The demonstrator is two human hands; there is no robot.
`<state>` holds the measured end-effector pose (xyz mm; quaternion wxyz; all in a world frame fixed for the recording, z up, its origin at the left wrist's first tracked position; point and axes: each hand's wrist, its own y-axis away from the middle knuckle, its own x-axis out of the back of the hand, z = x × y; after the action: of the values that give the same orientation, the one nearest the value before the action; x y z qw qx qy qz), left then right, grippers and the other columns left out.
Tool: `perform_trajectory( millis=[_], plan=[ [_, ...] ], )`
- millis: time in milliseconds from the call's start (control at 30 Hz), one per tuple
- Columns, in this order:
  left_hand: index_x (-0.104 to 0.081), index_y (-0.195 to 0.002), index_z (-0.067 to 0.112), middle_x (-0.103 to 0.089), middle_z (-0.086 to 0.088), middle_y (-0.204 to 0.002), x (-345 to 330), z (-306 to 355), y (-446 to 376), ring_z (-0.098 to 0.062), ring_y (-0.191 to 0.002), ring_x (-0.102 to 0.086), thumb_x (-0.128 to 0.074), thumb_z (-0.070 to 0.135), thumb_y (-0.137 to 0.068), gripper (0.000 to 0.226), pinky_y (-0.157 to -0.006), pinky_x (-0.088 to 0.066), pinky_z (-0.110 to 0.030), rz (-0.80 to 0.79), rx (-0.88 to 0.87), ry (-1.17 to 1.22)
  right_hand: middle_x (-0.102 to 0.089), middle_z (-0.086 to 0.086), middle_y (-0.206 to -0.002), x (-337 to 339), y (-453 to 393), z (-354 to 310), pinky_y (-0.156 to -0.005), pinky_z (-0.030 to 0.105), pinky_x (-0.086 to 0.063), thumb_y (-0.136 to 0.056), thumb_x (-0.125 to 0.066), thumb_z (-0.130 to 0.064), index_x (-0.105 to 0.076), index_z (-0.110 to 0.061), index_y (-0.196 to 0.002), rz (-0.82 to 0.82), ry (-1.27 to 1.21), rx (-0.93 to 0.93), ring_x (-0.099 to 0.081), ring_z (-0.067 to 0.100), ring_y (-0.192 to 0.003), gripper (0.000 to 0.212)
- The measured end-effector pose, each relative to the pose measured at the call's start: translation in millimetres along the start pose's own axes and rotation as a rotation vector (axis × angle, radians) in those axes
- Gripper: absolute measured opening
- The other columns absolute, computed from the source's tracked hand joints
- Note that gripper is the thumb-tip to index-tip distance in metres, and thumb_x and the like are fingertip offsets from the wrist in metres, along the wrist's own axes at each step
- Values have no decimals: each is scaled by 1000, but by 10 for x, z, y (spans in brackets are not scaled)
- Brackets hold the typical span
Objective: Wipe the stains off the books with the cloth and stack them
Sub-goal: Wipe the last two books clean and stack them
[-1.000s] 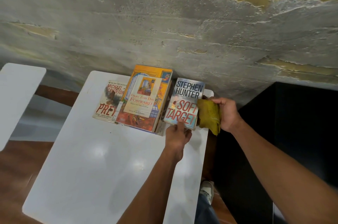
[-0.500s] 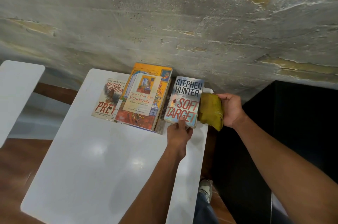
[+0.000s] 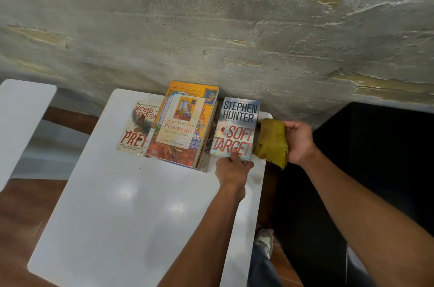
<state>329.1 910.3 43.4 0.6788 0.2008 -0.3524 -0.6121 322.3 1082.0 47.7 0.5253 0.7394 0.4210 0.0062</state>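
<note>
The silver "Soft Target" paperback (image 3: 237, 127) lies at the white table's far right, and my left hand (image 3: 231, 169) pinches its near edge with the thumb on the cover. Just right of the book, my right hand (image 3: 299, 142) grips a crumpled olive-yellow cloth (image 3: 271, 143), which touches the book's right edge. An orange "From This Day Forward" book (image 3: 185, 122) lies on top of other books in the middle. The "Prey" paperback (image 3: 138, 128) sits at the left with a dark stain on its cover, partly under the orange book.
The white table (image 3: 131, 204) stands against a rough plaster wall (image 3: 211, 28). A second white table (image 3: 21, 117) is at the left. A black surface (image 3: 375, 157) fills the right. My shoe (image 3: 264, 239) shows below the table's right edge.
My right hand with the cloth has shifted slightly right and up beside the book. My left hand keeps its hold on the near edge of "Soft Target".
</note>
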Motion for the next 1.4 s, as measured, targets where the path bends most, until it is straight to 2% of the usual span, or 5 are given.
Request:
perform_trajectory(
  millis=[400, 667, 933, 1133, 1400],
  plan=[
    [-61, -112, 16, -73, -8, -109, 33, -14, 50, -25, -95, -73, -58, 40, -99, 27, -80, -62, -37, -10, -86, -54, -75, 16, -96, 31, 129, 111, -68, 38, -58, -95, -37, -31, -68, -7, -111, 3, -19, -29, -74, 30, -81, 42],
    [-61, -117, 13, -72, -11, -107, 90, 49, 86, -26, -93, -73, -53, 52, -98, 45, -71, -63, -33, -49, 92, 36, -71, 17, -114, 37, 420, 165, -85, 45, -56, -94, -47, -32, -69, -12, -120, 214, -87, 106, -68, 35, -104, 40],
    [-63, -105, 6, -74, -12, -92, 544, 156, 436, -25, -69, -71, -49, 53, -101, 49, -47, -49, -23, -179, 164, -47, -67, 18, -126, -130, 1067, 262, -104, 55, -46, -96, -46, -38, -65, -12, -127, 43, -178, 137, -64, 38, -116, 45],
    [-68, -108, 13, -77, 0, -88, 1160, 278, 913, -18, -72, -74, -40, 49, -106, 46, -62, -58, -26, -302, -174, -57, -63, 24, -128, -604, 1652, 648, -100, 58, -49, -94, -55, -25, -58, -8, -133, -258, -84, 96, -62, 43, -116, 43],
    [-60, -134, 36, -72, 7, -121, 2520, 405, 1207, -13, -113, -68, -28, 69, -98, 58, -94, -57, -38, -541, -364, 3, -71, 14, -118, -1665, 2206, 1660, -83, 54, -58, -95, -60, -15, -63, -11, -125, -300, 120, 315, -69, 35, -107, 31]
  ],
)
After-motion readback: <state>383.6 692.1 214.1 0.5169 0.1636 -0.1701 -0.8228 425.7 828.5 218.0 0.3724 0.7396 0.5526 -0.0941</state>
